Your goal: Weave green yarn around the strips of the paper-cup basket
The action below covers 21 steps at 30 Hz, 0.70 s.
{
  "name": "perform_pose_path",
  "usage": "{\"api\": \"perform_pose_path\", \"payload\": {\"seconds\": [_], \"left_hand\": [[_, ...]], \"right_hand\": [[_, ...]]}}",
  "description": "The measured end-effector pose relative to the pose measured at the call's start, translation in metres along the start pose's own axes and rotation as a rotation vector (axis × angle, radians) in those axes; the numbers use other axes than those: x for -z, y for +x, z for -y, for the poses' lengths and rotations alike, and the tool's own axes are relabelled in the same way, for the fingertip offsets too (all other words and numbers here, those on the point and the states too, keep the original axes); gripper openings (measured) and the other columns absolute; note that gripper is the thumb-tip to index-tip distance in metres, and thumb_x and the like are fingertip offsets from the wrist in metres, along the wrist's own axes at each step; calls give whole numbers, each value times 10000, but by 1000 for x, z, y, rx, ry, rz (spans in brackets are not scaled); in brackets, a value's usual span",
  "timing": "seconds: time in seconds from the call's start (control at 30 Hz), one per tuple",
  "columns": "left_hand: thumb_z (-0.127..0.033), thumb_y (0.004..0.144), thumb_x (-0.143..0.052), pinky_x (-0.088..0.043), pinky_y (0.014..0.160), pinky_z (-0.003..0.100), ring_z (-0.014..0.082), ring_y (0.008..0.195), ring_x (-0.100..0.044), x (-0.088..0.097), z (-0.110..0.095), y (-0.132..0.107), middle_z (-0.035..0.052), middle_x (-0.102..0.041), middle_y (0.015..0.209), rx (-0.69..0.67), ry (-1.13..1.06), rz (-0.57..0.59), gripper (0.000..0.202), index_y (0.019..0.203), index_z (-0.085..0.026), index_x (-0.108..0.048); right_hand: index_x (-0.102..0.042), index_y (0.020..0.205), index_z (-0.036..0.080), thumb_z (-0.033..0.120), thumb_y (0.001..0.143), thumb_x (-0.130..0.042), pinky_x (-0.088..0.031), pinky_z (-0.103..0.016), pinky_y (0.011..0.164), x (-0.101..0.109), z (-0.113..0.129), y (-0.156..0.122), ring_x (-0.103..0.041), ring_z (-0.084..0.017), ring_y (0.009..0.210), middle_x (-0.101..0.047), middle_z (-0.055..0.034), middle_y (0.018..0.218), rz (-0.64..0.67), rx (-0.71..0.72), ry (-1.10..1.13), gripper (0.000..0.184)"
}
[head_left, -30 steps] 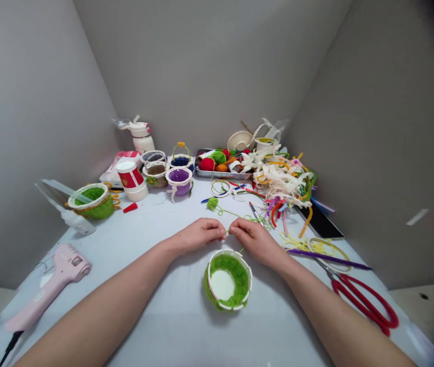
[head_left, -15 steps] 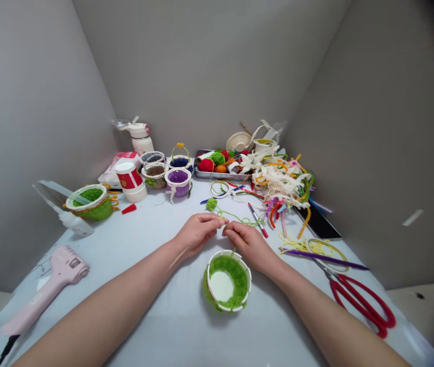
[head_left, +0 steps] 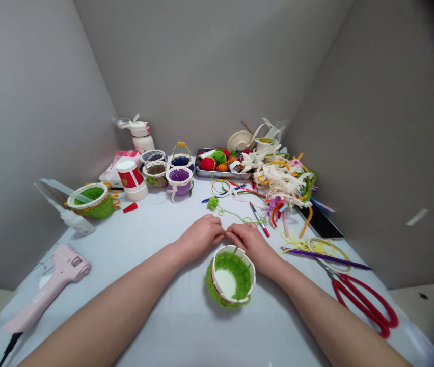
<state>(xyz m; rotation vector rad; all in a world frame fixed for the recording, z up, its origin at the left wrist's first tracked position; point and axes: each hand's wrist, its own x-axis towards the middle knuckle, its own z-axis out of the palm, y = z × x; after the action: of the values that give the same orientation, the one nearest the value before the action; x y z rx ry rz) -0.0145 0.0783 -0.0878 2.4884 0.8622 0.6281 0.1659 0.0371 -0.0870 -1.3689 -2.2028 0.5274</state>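
My left hand (head_left: pixel 202 237) and my right hand (head_left: pixel 248 242) meet at the fingertips above the middle of the table, both pinched closed on green yarn; the short piece between them is mostly hidden by the fingers. Just below them is a small cup (head_left: pixel 250 272) woven with green yarn, its white rim cut into slats, tilted slightly and close to my right hand. Beyond the hands lies a small ball of green yarn (head_left: pixel 212 203), from which a loose, curling green strand (head_left: pixel 236 214) runs to the right.
At left are a pink glue gun (head_left: pixel 45 290), a glue bottle (head_left: pixel 77 221) and a finished green basket (head_left: pixel 104 208). Several small woven baskets (head_left: pixel 180 187) and a tray of yarn balls (head_left: pixel 217 175) stand behind. Right: tangled trimmings (head_left: pixel 281 178), a phone (head_left: pixel 324 224), red-handled scissors (head_left: pixel 370 303).
My fingers have closed in tighter, fingertips now almost touching. The woven cup has shifted slightly up and right, tilting a little. The whole view has moved slightly.
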Motion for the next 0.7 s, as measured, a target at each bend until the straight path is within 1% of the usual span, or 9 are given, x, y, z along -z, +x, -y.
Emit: {"api": "perform_pose_path", "payload": {"seconds": [0.07,0.2,0.33,0.5,0.6,0.7], "left_hand": [[-245,845,-562,-369,715,280,165,740,-503,-2,-1,0,46,-589,703,57,-16,-38,209,688,-172,-679],[-221,780,-633,-361,652,247,128,679,-497,0,-1,-1,8,-568,665,160,-157,-113,157,635,-159,-636],[-198,723,-671,-353,623,231,107,642,-484,2,-2,-1,-11,-558,652,223,-273,-116,140,608,-149,-607],[-194,677,-699,-342,592,221,100,625,-469,2,-2,-2,-24,-558,646,314,-354,-111,128,621,-145,-596],[-210,686,-702,-344,596,225,103,633,-466,2,0,-2,-27,-543,656,305,-379,-106,130,651,-146,-594],[-223,725,-681,-359,638,236,115,691,-469,3,0,-2,-17,-524,715,196,-375,-138,144,670,-153,-567]], "right_hand": [[-591,801,205,232,940,-454,-329,-322,764,0,1,0,-542,-163,711,-653,1,736,-11,-16,22,197],[-597,806,208,248,941,-454,-334,-320,763,2,2,0,-540,-164,713,-648,2,735,-23,-21,54,201],[-600,805,208,264,945,-449,-340,-311,756,3,2,0,-532,-160,705,-637,7,725,-26,-19,70,214],[-599,793,205,272,938,-449,-358,-294,724,3,1,0,-523,-160,708,-629,3,719,-28,-23,113,219],[-595,786,198,275,935,-447,-365,-281,707,2,0,1,-527,-156,701,-621,1,711,-19,-27,138,224],[-584,768,193,264,929,-453,-365,-266,676,2,0,2,-531,-147,679,-606,5,690,-15,-38,160,219]]}}
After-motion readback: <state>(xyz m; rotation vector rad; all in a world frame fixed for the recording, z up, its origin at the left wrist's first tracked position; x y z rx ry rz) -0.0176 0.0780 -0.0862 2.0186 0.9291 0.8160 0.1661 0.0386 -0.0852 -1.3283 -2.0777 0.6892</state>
